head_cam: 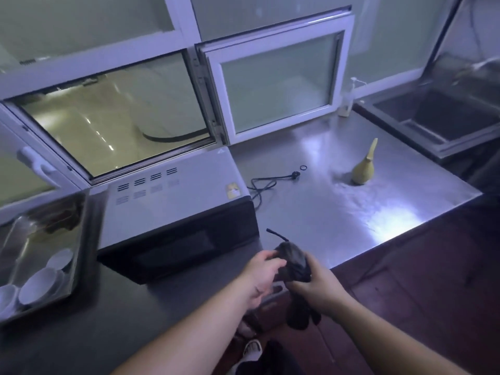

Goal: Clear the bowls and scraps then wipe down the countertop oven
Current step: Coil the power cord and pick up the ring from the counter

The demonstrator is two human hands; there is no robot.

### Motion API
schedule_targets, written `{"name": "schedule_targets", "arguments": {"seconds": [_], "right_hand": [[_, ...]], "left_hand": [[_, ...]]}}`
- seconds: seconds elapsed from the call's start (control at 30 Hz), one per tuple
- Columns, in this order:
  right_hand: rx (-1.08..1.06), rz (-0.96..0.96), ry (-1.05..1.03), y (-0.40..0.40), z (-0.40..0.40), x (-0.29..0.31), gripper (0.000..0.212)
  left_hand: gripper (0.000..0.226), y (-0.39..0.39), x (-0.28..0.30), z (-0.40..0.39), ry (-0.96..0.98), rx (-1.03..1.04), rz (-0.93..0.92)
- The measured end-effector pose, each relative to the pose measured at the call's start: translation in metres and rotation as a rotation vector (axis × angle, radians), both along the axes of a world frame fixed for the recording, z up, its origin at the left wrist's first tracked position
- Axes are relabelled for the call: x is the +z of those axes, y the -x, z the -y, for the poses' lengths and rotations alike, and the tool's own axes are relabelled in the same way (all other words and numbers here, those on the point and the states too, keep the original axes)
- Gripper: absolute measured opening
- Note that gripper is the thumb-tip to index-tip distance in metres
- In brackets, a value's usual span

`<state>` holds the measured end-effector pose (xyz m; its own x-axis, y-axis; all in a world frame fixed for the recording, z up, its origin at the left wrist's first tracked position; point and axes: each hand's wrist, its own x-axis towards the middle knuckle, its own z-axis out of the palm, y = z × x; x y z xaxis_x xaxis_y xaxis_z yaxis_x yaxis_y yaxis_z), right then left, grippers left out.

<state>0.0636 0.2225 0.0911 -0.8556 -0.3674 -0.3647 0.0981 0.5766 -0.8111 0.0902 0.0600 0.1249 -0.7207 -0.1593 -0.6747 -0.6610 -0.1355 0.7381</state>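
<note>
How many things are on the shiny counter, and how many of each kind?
White bowls, in the metal tray: 3 that show
Countertop oven: 1
Black power cord: 1
Small black ring: 1
Yellow funnel: 1
Pump bottle: 1
Metal tray: 1
Dark cloth, held by the left hand and right hand: 1
Total: 10

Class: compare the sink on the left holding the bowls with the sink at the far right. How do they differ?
The left sink holds white bowls and brownish scraps; the right sink shows nothing inside. The left sink lies beside the countertop oven; the right sink sits past the yellow funnel. Both are metal basins set into the counter.
</note>
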Motion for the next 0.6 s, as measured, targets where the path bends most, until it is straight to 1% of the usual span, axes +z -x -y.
{"name": "schedule_targets", "arguments": {"seconds": [0.07,0.2,0.27,0.37,0.43,0.53,0.6], "right_hand": [[-0.037,-0.011,-0.053,0.009,-0.014,-0.001,0.042],[-0.080,-0.018,-0.196,0.035,-0.039,-0.003,0.032],[-0.090,-0.010,-0.267,0.051,-0.052,-0.005,0.028],[-0.083,-0.016,-0.402,0.079,-0.068,-0.008,0.031],[-0.046,-0.052,-0.518,0.097,-0.076,-0.011,0.027],[0.044,-0.091,-0.683,0.124,-0.078,-0.010,0.028],[0.072,-0.096,-0.730,0.141,-0.075,-0.011,0.031]], "left_hand": [[0.022,0.010,-0.004,-0.010,0.082,-0.114,0.022],[0.035,0.038,-0.020,-0.015,0.420,-0.438,0.039],[0.039,0.055,-0.027,-0.014,0.531,-0.555,0.052],[0.042,0.085,-0.038,-0.009,0.623,-0.679,0.047],[0.044,0.107,-0.042,-0.004,0.678,-0.752,0.029],[0.048,0.137,-0.052,0.003,0.744,-0.809,0.012],[0.048,0.152,-0.057,0.008,0.767,-0.829,0.002]]}}
